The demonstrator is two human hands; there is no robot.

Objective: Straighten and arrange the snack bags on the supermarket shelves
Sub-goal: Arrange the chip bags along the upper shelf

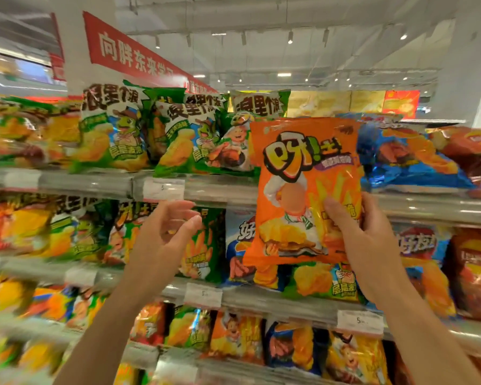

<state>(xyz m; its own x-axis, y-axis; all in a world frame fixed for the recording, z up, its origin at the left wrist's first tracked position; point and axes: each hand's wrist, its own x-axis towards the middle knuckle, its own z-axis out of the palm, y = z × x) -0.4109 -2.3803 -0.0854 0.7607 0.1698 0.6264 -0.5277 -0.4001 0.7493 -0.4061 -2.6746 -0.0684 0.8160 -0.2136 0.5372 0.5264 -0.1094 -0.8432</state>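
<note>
Hanging overhead: a red banner (128, 51) with white characters. Glowing along the white ceiling (289, 20): small spotlights (290, 38). Sticking to rails: price tags (164, 189).

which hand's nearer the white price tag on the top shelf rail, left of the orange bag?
Left. The left hand hangs open just below the price tag, touching nothing. The right hand is farther right, gripping the orange bag at its lower right edge.
</note>
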